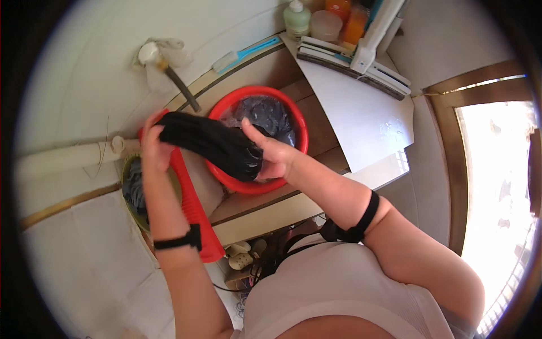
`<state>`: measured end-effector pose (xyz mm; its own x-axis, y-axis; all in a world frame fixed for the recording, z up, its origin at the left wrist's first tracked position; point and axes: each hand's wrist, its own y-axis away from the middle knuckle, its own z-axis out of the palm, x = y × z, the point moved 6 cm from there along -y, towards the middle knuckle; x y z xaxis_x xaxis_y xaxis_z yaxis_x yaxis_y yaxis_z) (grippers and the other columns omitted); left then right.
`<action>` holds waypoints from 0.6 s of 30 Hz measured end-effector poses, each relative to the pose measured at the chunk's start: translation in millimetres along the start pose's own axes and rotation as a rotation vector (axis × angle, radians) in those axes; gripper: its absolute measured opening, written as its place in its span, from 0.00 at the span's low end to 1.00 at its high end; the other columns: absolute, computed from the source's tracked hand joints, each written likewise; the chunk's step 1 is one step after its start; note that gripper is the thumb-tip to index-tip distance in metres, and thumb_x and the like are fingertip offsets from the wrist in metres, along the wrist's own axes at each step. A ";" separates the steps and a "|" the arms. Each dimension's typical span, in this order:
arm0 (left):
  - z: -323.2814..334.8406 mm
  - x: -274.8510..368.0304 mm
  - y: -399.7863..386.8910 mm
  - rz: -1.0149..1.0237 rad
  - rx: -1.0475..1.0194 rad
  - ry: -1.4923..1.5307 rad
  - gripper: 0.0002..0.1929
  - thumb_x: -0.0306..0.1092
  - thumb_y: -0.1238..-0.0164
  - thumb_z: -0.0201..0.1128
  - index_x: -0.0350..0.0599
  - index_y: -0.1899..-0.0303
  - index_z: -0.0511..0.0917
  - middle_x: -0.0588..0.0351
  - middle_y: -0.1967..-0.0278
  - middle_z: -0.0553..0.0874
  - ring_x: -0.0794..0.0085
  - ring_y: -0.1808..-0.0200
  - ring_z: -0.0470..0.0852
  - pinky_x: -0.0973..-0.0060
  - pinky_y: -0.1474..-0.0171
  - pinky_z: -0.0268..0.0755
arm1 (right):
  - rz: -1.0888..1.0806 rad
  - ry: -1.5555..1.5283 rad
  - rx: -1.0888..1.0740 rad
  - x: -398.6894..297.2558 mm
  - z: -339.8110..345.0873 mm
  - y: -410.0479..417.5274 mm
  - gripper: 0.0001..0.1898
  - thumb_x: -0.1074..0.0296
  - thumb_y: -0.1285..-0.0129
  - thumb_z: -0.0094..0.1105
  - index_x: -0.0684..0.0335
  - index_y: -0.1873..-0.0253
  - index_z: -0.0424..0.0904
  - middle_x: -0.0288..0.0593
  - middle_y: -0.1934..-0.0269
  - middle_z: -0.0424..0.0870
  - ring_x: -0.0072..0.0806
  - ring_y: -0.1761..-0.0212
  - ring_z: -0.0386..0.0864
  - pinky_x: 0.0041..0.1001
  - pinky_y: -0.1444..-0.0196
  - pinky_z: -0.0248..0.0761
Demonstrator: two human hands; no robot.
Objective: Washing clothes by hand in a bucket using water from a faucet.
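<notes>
A wet black cloth [207, 142] is stretched between my two hands. My left hand [156, 146] holds its far end, over a red ribbed plastic washboard [192, 203]. The near end lies in my right hand [273, 154], with the thumb raised, above the front rim of a red plastic basin [300, 127]. Dark cloth [266, 112] sits in soapy water inside the basin, which stands in a tiled sink [313, 112]. To the left, a green basin [125, 195] with dark wet cloth in it is partly hidden by my left forearm.
A tap with a dark hose [182, 89] juts from the wall. A blue-handled brush [254, 50] lies on the back ledge. At the right, a squeegee-type mop head [353, 68] rests on a white board [355, 118], beside a pump bottle [296, 21]. Shoes [240, 259] are below the sink.
</notes>
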<state>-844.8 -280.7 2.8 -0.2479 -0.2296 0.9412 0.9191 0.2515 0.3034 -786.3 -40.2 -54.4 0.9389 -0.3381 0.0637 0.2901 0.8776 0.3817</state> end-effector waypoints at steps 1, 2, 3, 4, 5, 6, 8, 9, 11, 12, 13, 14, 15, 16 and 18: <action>-19.1 -25.2 -16.4 -0.041 -0.013 0.003 0.22 0.29 0.42 0.52 0.47 0.43 0.72 0.51 0.52 0.80 0.65 0.51 0.80 0.66 0.44 0.72 | -0.004 0.042 -0.060 2.3 18.8 4.2 0.28 0.35 0.41 0.56 0.55 0.50 0.77 0.37 0.53 0.82 0.28 0.52 0.78 0.36 0.47 0.70; -15.0 -49.5 -21.0 -0.080 -0.091 0.031 0.21 0.34 0.38 0.53 0.47 0.42 0.72 0.52 0.50 0.79 0.64 0.49 0.79 0.64 0.43 0.70 | 0.019 0.049 -0.062 5.4 32.4 4.7 0.28 0.35 0.41 0.56 0.55 0.50 0.77 0.37 0.53 0.82 0.28 0.52 0.78 0.36 0.47 0.70; 10.3 -76.5 -19.5 -0.122 -0.181 0.068 0.21 0.39 0.34 0.53 0.48 0.41 0.71 0.52 0.47 0.78 0.62 0.47 0.77 0.61 0.42 0.69 | -0.004 0.088 -0.072 2.7 42.2 5.7 0.28 0.36 0.43 0.58 0.54 0.50 0.78 0.37 0.53 0.82 0.28 0.51 0.78 0.36 0.46 0.70; 77.6 -73.9 16.6 0.013 -0.162 -0.043 0.24 0.47 0.33 0.53 0.48 0.39 0.70 0.52 0.46 0.78 0.62 0.46 0.77 0.61 0.41 0.68 | -0.062 0.122 -0.059 -13.7 36.6 10.9 0.27 0.36 0.44 0.60 0.54 0.51 0.78 0.36 0.53 0.82 0.28 0.50 0.77 0.35 0.46 0.69; 121.5 -46.5 63.9 0.166 -0.116 -0.172 0.27 0.54 0.33 0.53 0.48 0.38 0.69 0.53 0.45 0.77 0.61 0.45 0.76 0.60 0.40 0.67 | -0.063 0.130 -0.057 -16.4 38.1 12.8 0.27 0.36 0.44 0.60 0.54 0.51 0.78 0.36 0.53 0.82 0.28 0.50 0.77 0.35 0.46 0.69; 112.6 -44.4 80.5 0.200 -0.102 -0.112 0.28 0.55 0.33 0.53 0.48 0.38 0.69 0.52 0.45 0.77 0.61 0.44 0.76 0.60 0.40 0.67 | -0.028 0.102 -0.110 -1.5 54.1 5.9 0.26 0.37 0.44 0.61 0.54 0.51 0.78 0.36 0.52 0.82 0.28 0.50 0.77 0.34 0.46 0.69; 85.5 -75.4 77.6 0.177 -0.138 0.276 0.29 0.56 0.33 0.53 0.48 0.38 0.68 0.52 0.44 0.76 0.61 0.44 0.75 0.60 0.39 0.67 | 0.009 0.033 -0.187 15.7 81.3 -1.8 0.25 0.39 0.43 0.62 0.53 0.51 0.79 0.36 0.53 0.82 0.28 0.51 0.78 0.33 0.47 0.69; 84.0 -86.5 77.4 0.170 -0.157 0.417 0.29 0.56 0.33 0.53 0.48 0.38 0.68 0.52 0.44 0.76 0.61 0.43 0.75 0.60 0.39 0.67 | 0.005 -0.018 -0.208 17.9 92.4 4.0 0.24 0.40 0.43 0.62 0.53 0.51 0.79 0.35 0.53 0.82 0.29 0.51 0.78 0.33 0.47 0.70; 93.5 -98.8 76.6 0.171 -0.212 0.629 0.30 0.57 0.33 0.53 0.48 0.37 0.68 0.52 0.43 0.76 0.61 0.43 0.75 0.60 0.38 0.66 | -0.208 0.033 -0.475 16.2 118.3 28.0 0.25 0.40 0.37 0.53 0.52 0.44 0.76 0.35 0.47 0.79 0.31 0.44 0.75 0.33 0.41 0.67; 104.9 -105.9 73.4 0.166 -0.249 0.711 0.30 0.57 0.34 0.53 0.48 0.37 0.67 0.52 0.43 0.76 0.61 0.42 0.74 0.60 0.38 0.66 | -0.097 -0.020 -0.397 15.3 110.0 18.2 0.26 0.39 0.38 0.53 0.50 0.43 0.75 0.34 0.45 0.79 0.30 0.43 0.75 0.33 0.41 0.67; 106.8 -105.4 76.1 0.180 -0.259 0.752 0.30 0.58 0.34 0.53 0.48 0.37 0.67 0.52 0.43 0.75 0.61 0.42 0.74 0.60 0.38 0.66 | 0.033 -0.076 -0.324 23.6 108.8 8.7 0.27 0.38 0.39 0.54 0.49 0.42 0.75 0.33 0.44 0.78 0.29 0.42 0.75 0.34 0.41 0.67; 105.5 -103.3 76.7 0.196 -0.269 0.791 0.31 0.58 0.34 0.53 0.49 0.37 0.67 0.52 0.43 0.75 0.61 0.42 0.74 0.60 0.38 0.66 | 0.055 -0.071 -0.335 28.7 113.0 7.1 0.27 0.38 0.39 0.54 0.49 0.42 0.75 0.33 0.44 0.78 0.29 0.42 0.75 0.34 0.41 0.67; 101.1 -102.6 77.5 0.211 -0.269 0.813 0.31 0.59 0.34 0.52 0.49 0.36 0.67 0.52 0.42 0.75 0.61 0.41 0.74 0.60 0.37 0.65 | 0.034 -0.148 -0.342 31.2 117.8 7.0 0.28 0.37 0.39 0.53 0.48 0.41 0.74 0.33 0.43 0.77 0.29 0.42 0.75 0.34 0.42 0.68; 95.1 -101.1 77.2 0.228 -0.273 0.829 0.32 0.59 0.34 0.52 0.49 0.36 0.66 0.52 0.42 0.75 0.61 0.41 0.74 0.60 0.37 0.65 | 0.011 -0.224 -0.346 33.4 120.0 6.2 0.29 0.36 0.39 0.52 0.48 0.41 0.73 0.33 0.42 0.77 0.29 0.42 0.75 0.34 0.43 0.69; 87.8 -100.4 75.9 0.246 -0.281 0.865 0.32 0.60 0.35 0.52 0.49 0.36 0.66 0.52 0.42 0.75 0.60 0.40 0.73 0.60 0.37 0.65 | -0.027 -0.200 -0.302 37.6 113.2 2.8 0.29 0.35 0.39 0.51 0.48 0.40 0.73 0.33 0.42 0.77 0.29 0.42 0.75 0.33 0.43 0.70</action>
<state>-777.1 -156.0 -55.6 0.1731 -0.8472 0.5023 0.9835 0.1757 -0.0426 -771.1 -89.0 53.4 0.8839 -0.3965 0.2480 0.3843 0.9180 0.0978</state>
